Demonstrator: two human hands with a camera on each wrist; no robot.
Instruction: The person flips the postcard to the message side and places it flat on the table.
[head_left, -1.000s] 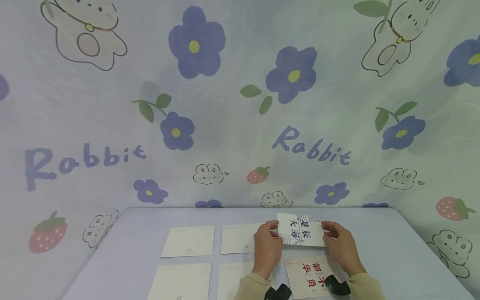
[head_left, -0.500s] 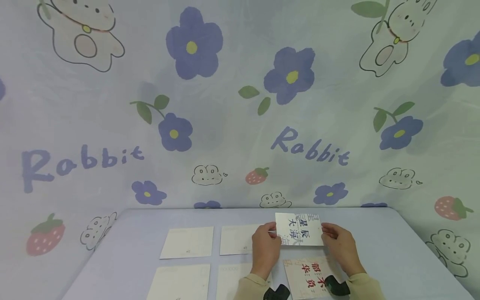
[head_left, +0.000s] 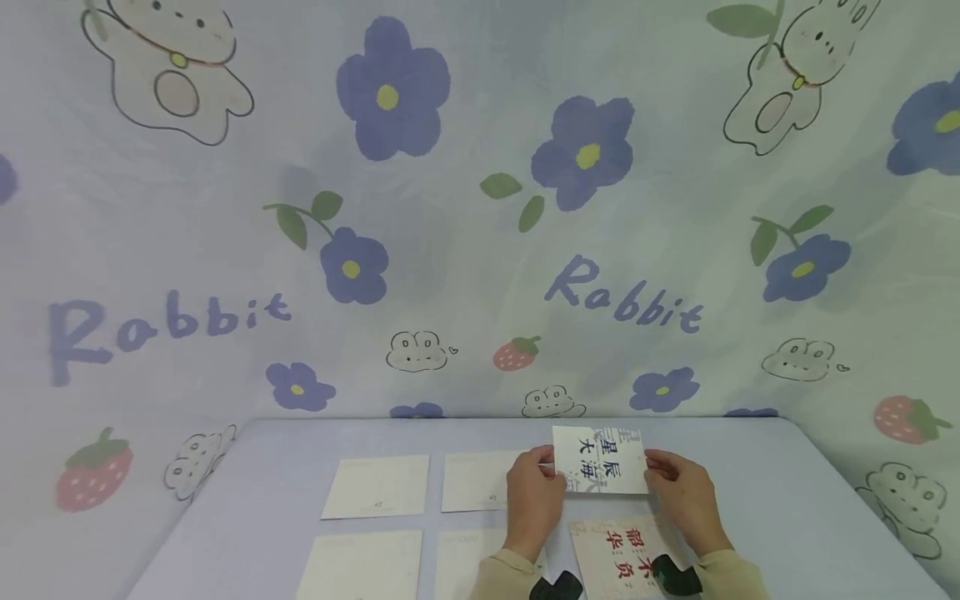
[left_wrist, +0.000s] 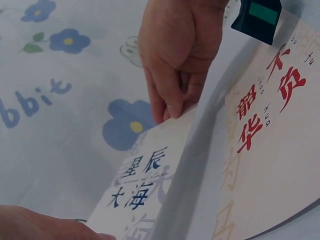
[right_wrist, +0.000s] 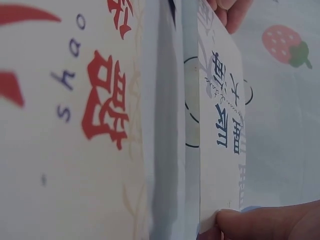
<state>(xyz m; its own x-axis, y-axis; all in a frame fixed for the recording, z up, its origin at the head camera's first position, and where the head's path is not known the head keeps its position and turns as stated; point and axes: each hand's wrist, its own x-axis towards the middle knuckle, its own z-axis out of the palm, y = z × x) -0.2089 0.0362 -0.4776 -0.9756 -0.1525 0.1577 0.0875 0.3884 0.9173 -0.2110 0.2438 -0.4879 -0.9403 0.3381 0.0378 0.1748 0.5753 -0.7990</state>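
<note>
Both hands hold one white card (head_left: 600,461) with blue characters, raised a little above the table and tilted. The left hand (head_left: 535,502) pinches its left edge. At the opposite edge the right hand (head_left: 684,497) grips it between thumb and fingers, as the right wrist view also shows with the thumb (right_wrist: 260,223) on the card's face. Below the held card lies a cream card with red characters (head_left: 615,558), printed side up, partly covered by the right forearm and a black wrist device (head_left: 675,575).
Several pale cards lie on the left half of the table (head_left: 780,492): one far left (head_left: 378,486), one beside it (head_left: 472,481) partly behind the left hand, and two nearer ones (head_left: 363,567) cut off by the view. A printed cloth (head_left: 465,208) hangs behind.
The hands and the card between them stay almost in place. Only a slight shift of the head view shows.
</note>
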